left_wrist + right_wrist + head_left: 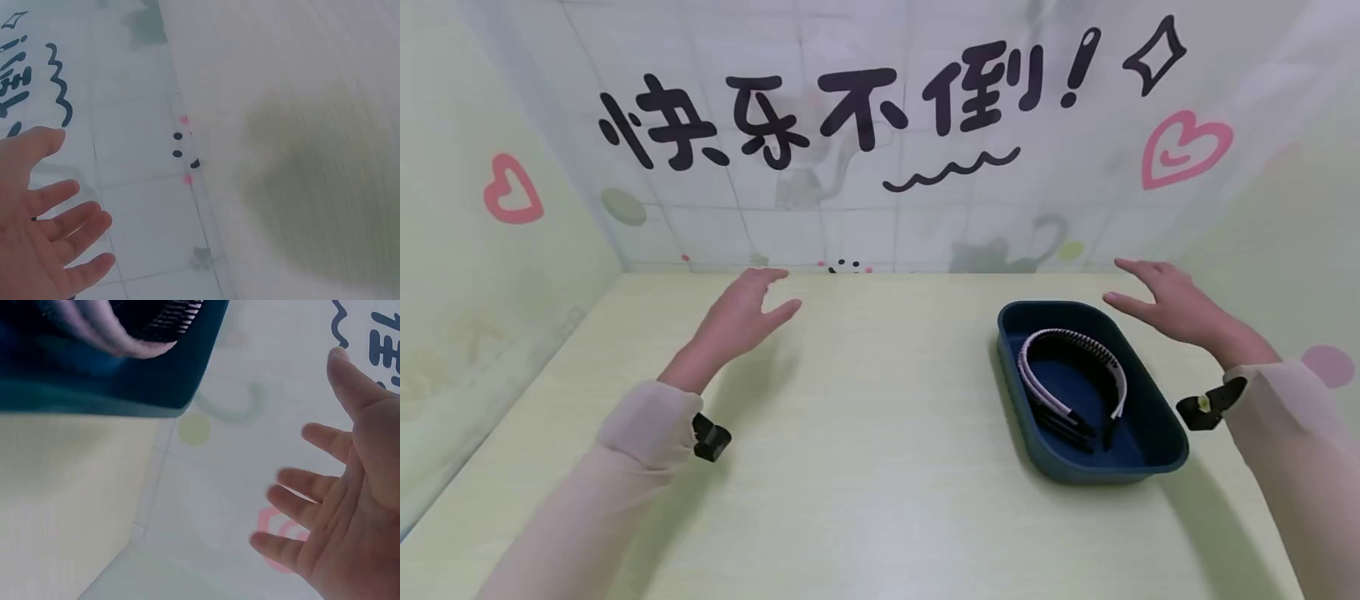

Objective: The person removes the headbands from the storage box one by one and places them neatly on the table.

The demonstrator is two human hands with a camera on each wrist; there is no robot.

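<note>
My left hand (737, 317) hovers over the left part of the table with its fingers spread and nothing in them. In the left wrist view the same hand (56, 219) shows its palm and relaxed fingers. My right hand (1183, 308) is raised beside the far right side of a dark blue tray (1105, 477), apart from it and holding nothing. Inside the tray lie pale pink headbands (1037, 392) with toothed inner edges and black ends; how many cannot be told. The right wrist view shows the right hand (337, 506) with fingers apart, near the tray's corner (169, 406).
The pale wooden table (880, 433) meets a white printed backdrop (865, 225) with black characters along the back. Printed side panels (475, 292) stand at left and right. A black wrist device (709, 437) sits on the left sleeve, another black device (1210, 406) on the right.
</note>
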